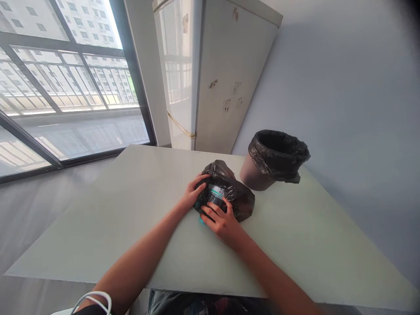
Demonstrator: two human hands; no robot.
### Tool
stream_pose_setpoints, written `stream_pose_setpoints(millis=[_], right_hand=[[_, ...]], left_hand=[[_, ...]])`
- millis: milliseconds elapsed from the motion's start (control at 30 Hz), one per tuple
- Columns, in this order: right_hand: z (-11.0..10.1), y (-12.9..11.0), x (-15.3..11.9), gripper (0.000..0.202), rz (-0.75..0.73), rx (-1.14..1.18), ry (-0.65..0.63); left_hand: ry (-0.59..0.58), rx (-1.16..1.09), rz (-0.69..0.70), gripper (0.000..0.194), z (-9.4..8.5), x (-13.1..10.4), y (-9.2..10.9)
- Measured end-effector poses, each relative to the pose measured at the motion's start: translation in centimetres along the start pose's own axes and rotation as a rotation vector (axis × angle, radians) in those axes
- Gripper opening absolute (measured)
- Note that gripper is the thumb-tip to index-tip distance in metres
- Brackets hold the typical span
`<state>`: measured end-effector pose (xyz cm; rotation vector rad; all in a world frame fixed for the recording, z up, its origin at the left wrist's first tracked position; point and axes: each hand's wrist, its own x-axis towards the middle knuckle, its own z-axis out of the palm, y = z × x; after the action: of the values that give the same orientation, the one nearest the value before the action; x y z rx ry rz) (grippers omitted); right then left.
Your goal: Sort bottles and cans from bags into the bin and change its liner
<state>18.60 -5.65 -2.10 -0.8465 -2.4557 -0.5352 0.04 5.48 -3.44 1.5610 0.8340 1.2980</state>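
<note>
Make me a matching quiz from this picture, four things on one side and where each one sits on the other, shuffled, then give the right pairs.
Things:
1. Crumpled black plastic bag
2. Brown round bin lined with a black bag
3. Tall white fridge
4. Left hand

Places:
A. Beyond the table's far edge, beside the window
B. On the bag's left side
C. On the table, under both hands
D. On the table, right of the bag, near the wall

Pairs: 1-C, 2-D, 3-A, 4-B

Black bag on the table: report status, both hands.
Left hand and right hand both gripping black bag, labelled bottle showing at its mouth. Lined bin stands beside, apart. Nothing in the way.
</note>
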Motion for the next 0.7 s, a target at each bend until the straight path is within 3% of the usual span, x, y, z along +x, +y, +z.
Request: stream_pose_setpoints(millis=[167,300,500,600,700], right_hand=[[-0.3,-0.1,0.0,0.025,0.0,-0.004,0.003],[-1.7,-0.2,0.2,0.024,-0.061,-0.031,0.055],[-5.3,-0.9,0.2,0.02,-0.212,0.043,0.292],[-7.1,-2.3,-0.5,0.018,-0.095,0.163,0.472],[-9.3,-4.2,-1.4,0.026,0.192,0.31,0.605]], left_hand=[[0.001,-0.002,0.003,0.043,0.0,0.0,0.3],[-0.006,0.002,0.027,0.041,0.1,0.1,0.4],[0.041,0.272,0.212,0.033,0.6,-0.4,1.4],[0.087,0.485,0.309,0.035,0.8,-1.2,3.7],[0.145,0.573,0.414,0.036,0.8,-2.1,7.0]])
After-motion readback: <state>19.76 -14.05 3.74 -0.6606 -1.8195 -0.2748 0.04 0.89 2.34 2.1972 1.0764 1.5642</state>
